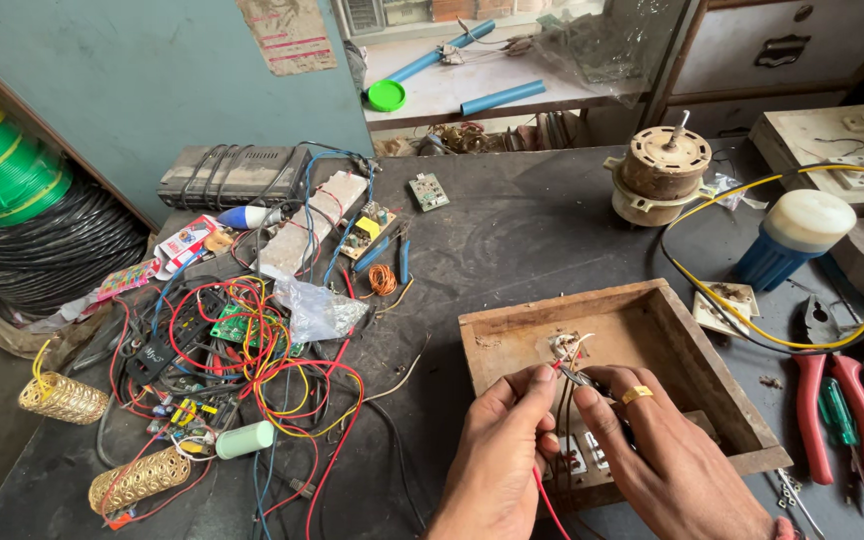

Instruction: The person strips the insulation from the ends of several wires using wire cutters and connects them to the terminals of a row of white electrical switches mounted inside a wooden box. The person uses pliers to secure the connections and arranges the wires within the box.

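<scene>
Head cam is looking down at a cluttered dark workbench (512,230), and both hands are working over a shallow square wooden box (697,350) that is sitting open side up near the front edge. The left hand (497,455) is pinching a thin bundle of dark and red wires (564,400) between thumb and fingertips, fingers closed narrow around it. The right hand (667,455), the one with a gold ring, is closed on a small dark tool (580,380); I can't make out what kind, but its tip is sitting right at the wire ends. Just above that, a little knot of pale wire ends (564,346) is poking up through the floor of the box, so my read is the leads are through but the joining is only getting started; nothing looks taped or closed up yet. White rocker switches (584,452) are showing at the front wall of the box, partly hidden by the fingers, so they seem mounted already. Red-handled pliers (842,410) and a green-handled screwdriver (837,405) are lying untouched to the right, well apart from the hands, with a yellow cable (752,325) looping past the box corner. A tangle of red, yellow and blue wires with a green circuit board (242,325) is sitting off to the left, not in play.
</scene>
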